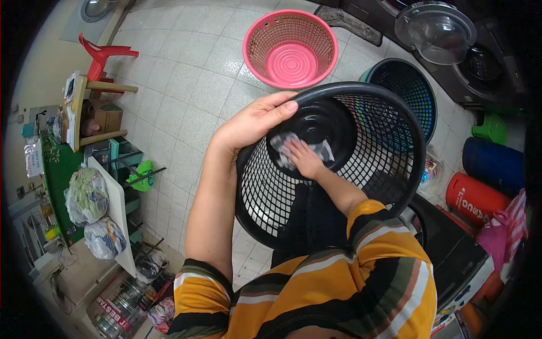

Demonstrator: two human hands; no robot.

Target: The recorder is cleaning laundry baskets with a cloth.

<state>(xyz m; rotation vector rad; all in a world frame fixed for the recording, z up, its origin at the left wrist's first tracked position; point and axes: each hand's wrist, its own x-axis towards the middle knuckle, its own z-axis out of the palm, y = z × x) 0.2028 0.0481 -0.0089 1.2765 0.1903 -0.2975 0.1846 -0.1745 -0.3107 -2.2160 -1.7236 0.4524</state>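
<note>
A black plastic laundry basket with lattice sides is tilted in front of my body, its mouth facing me. My left hand grips the rim at the upper left, thumb over the edge. Deep inside, my right hand lies on a crumpled grey and white cloth against the solid base. The palm side of that hand is hidden, and part of the cloth sticks out to its right.
A pink basket stands beyond on the tiled floor. Behind the black basket is a dark blue basket. A front-loading washer's round door hangs open at upper right. Bagged laundry rests on a white-topped table at left.
</note>
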